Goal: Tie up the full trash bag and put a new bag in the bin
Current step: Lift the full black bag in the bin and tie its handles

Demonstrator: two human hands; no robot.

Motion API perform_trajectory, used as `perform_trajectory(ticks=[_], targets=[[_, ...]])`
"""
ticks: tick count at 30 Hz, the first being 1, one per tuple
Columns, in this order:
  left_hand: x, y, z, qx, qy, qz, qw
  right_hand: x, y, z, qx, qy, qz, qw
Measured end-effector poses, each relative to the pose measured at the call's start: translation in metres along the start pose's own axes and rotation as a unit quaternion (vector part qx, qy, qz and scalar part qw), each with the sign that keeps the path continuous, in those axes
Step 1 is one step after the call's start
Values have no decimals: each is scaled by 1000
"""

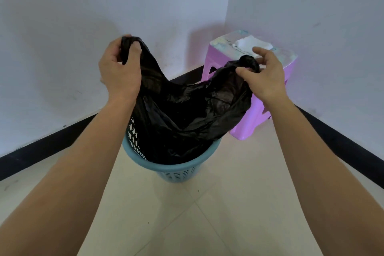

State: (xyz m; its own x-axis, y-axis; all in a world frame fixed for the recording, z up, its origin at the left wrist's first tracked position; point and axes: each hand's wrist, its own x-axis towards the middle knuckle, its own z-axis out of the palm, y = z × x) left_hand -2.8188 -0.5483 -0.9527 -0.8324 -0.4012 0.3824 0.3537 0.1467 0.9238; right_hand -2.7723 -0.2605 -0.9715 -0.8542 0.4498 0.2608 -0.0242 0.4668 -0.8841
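Pale floor tiles [207,203] carry a blue slotted bin [176,169] under both hands. Left hand [119,68] fingers pinch one black trash bag [187,114] handle; right hand [266,75] fingers pinch the other, beside a purple stool [249,122].

Thin glossy black plastic bag [187,114], perforated matt blue plastic bin [176,169], smooth floor tiles [239,203].

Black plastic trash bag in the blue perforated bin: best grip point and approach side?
Grip the black plastic trash bag by its two bunched handle loops, from above and from either side. The left hand and right hand already pinch them there. The loops stand clear above the blue perforated bin; the body sags loose, offering nothing firm.
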Motion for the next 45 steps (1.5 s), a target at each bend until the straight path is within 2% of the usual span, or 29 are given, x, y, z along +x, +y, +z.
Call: perform_trajectory(ticks=[2,4,5,6,8,10,11,12,14,16,18,19,21,24,28,29,32,36,38,40,43,45], targets=[[1,-8,-6,50,-5,-11,999,-4,10,0,-105,-35,24,994],[-1,-14,-10,60,-15,-44,997,-10,20,1,-246,-89,41,964],[-1,-17,-12,53,-9,-69,996,-11,23,2,-264,-96,52,958],[0,-19,-14,36,-1,-101,994,-10,23,2,-231,-90,66,967],[2,-23,-19,-28,10,-161,986,-8,13,-1,-10,-74,124,989],[1,-23,-23,-88,12,-190,978,-3,6,-1,224,-55,174,957],[0,-25,-23,-103,6,-189,977,-3,6,2,254,-43,175,950],[-3,-26,-24,-115,-14,-185,976,-5,7,7,238,-32,168,956],[-7,-33,-29,-124,-84,-177,973,-18,17,20,151,-7,136,979],[-7,-49,-38,-49,-148,-155,976,-36,33,34,170,-9,145,975],[-9,-72,-50,126,-165,-93,974,-52,54,47,217,-71,205,952],[-13,-82,-56,192,-160,-66,966,-59,67,55,197,-109,219,949],[-25,-95,-67,281,-126,-43,950,-68,88,68,68,-177,177,966],[-36,-109,-73,323,-116,-100,934,-69,95,81,-83,-206,53,974],[-25,-110,-57,189,-188,-157,951,-59,76,94,-68,-180,43,980],[-22,-107,-50,156,-213,-174,949,-58,71,96,-54,-170,16,984],[-15,-102,-29,118,-242,-203,941,-59,58,106,41,-123,-42,991],[-18,-101,-11,104,-268,-189,939,-66,35,110,144,-91,46,984],[-26,-86,-3,80,-239,-183,950,-64,32,114,168,-101,51,979],[-21,-66,-1,-23,-188,-239,952,-62,33,116,193,-126,68,971],[1,-46,-9,-231,-149,-336,901,-59,46,112,137,-133,68,979],[3,-44,-15,-302,-154,-377,862,-55,53,106,75,-122,67,987]])
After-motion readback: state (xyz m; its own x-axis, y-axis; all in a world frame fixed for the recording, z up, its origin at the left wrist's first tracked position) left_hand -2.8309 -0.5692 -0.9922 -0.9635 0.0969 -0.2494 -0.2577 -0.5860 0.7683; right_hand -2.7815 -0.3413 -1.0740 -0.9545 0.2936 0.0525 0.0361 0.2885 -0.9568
